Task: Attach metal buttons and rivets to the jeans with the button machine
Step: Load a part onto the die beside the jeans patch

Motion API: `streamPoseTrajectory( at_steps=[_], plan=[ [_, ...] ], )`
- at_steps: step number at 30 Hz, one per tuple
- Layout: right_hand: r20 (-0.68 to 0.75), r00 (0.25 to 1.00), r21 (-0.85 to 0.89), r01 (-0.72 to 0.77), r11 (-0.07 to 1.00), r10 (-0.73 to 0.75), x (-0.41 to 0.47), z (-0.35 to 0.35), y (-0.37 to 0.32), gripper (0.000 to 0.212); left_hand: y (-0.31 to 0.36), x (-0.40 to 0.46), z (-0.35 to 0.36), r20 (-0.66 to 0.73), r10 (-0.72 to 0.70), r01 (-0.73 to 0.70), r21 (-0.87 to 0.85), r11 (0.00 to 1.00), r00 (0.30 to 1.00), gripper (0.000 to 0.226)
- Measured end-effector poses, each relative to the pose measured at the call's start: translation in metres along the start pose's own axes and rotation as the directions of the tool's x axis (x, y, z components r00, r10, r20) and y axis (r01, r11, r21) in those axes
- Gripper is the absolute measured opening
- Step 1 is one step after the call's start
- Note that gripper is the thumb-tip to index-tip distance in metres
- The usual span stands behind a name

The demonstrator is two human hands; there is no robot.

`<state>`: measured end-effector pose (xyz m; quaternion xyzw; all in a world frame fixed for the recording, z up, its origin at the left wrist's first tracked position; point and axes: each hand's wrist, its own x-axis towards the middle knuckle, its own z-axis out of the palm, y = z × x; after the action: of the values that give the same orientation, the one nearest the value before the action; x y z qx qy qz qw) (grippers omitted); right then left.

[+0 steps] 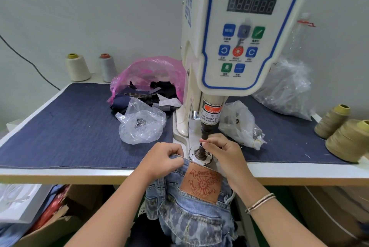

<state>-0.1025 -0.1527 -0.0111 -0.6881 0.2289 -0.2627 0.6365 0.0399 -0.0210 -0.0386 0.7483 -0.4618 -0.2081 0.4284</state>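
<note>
The white servo button machine stands at the table's middle, its dark punch pointing down at the lower die. Light blue jeans with a brown leather patch hang over the front edge, the waistband lying just before the die. My left hand pinches the waistband edge left of the die. My right hand holds its fingertips together at the gap between punch and die; whatever they pinch is hidden.
Blue denim cloth covers the table. A clear bag of metal parts lies left of the machine, another clear bag on the right, a pink bag of scraps behind. Thread cones stand far right and back left.
</note>
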Motion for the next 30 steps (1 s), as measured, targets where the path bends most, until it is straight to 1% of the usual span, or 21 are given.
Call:
streamPoseTrajectory(
  at_steps=[10, 12, 14, 16, 17, 18, 20, 21, 22, 23, 24, 25, 26, 27, 28, 29, 30],
  plan=[
    [0.034, 0.99, -0.105, 0.143, 0.984, -0.14, 0.0, -0.005, 0.001, 0.04, 0.001, 0.0, -0.001, 0.007, 0.0, 0.0, -0.02, 1.0, 1.0, 0.008],
    [0.02, 0.988, -0.119, 0.155, 0.981, -0.153, -0.003, -0.006, -0.001, 0.038, 0.003, -0.001, -0.001, 0.01, -0.007, 0.007, -0.029, 1.0, 1.0, 0.008],
    [-0.012, 0.976, -0.158, 0.213, 0.964, -0.217, -0.01, -0.007, -0.002, 0.031, 0.007, -0.002, -0.002, 0.027, -0.023, 0.026, -0.088, 0.996, 0.999, 0.011],
    [0.005, 0.948, -0.277, 0.306, 0.911, -0.317, -0.021, -0.008, -0.005, 0.019, 0.012, -0.004, -0.006, 0.061, -0.045, 0.057, -0.202, 0.978, 0.997, 0.015],
    [0.047, 0.942, -0.343, 0.328, 0.88, -0.332, -0.028, -0.008, -0.005, 0.016, 0.015, -0.006, -0.007, 0.086, -0.05, 0.071, -0.262, 0.963, 0.995, 0.014],
    [0.102, 0.947, -0.395, 0.321, 0.861, -0.306, -0.036, -0.008, -0.006, 0.021, 0.018, -0.008, -0.008, 0.118, -0.038, 0.073, -0.31, 0.948, 0.992, 0.012],
    [0.197, 0.969, -0.448, 0.223, 0.866, -0.147, -0.05, -0.006, -0.003, 0.046, 0.026, -0.013, -0.006, 0.187, 0.026, 0.047, -0.372, 0.927, 0.982, 0.01],
    [0.215, 0.974, -0.467, 0.165, 0.868, -0.07, -0.056, -0.005, 0.0, 0.057, 0.034, -0.014, -0.005, 0.217, 0.067, 0.024, -0.388, 0.921, 0.974, 0.01],
    [0.213, 0.977, -0.493, 0.126, 0.861, -0.021, -0.061, -0.003, 0.001, 0.06, 0.043, -0.015, -0.004, 0.236, 0.105, -0.002, -0.4, 0.916, 0.966, 0.011],
    [0.195, 0.98, -0.518, 0.124, 0.846, -0.024, -0.062, -0.002, -0.001, 0.055, 0.051, -0.015, -0.004, 0.242, 0.139, -0.026, -0.417, 0.908, 0.96, 0.013],
    [0.17, 0.984, -0.518, 0.134, 0.845, -0.053, -0.062, -0.002, -0.006, 0.043, 0.06, -0.015, -0.006, 0.242, 0.16, -0.042, -0.43, 0.902, 0.957, 0.015],
    [0.147, 0.986, -0.492, 0.145, 0.858, -0.082, -0.06, -0.004, -0.013, 0.037, 0.066, -0.014, -0.008, 0.234, 0.168, -0.048, -0.445, 0.894, 0.958, 0.014],
    [0.137, 0.986, -0.437, 0.145, 0.888, -0.094, -0.056, -0.008, -0.019, 0.037, 0.071, -0.013, -0.011, 0.227, 0.162, -0.041, -0.462, 0.886, 0.96, 0.01],
    [0.133, 0.988, -0.336, 0.122, 0.934, -0.081, -0.052, -0.012, -0.026, 0.036, 0.073, -0.012, -0.015, 0.223, 0.153, -0.029, -0.478, 0.878, 0.963, 0.004],
    [0.135, 0.99, -0.166, 0.072, 0.983, -0.049, -0.048, -0.015, -0.032, 0.029, 0.073, -0.012, -0.018, 0.222, 0.141, -0.015, -0.488, 0.873, 0.965, 0.006],
    [0.147, 0.989, 0.062, 0.005, 0.998, -0.014, -0.044, -0.018, -0.036, 0.019, 0.071, -0.012, -0.02, 0.241, 0.127, 0.007, -0.486, 0.874, 0.962, 0.014],
    [0.159, 0.987, 0.278, -0.059, 0.959, 0.015, -0.041, -0.021, -0.039, 0.01, 0.067, -0.013, -0.021, 0.284, 0.108, 0.038, -0.463, 0.885, 0.953, 0.022]
  ],
)
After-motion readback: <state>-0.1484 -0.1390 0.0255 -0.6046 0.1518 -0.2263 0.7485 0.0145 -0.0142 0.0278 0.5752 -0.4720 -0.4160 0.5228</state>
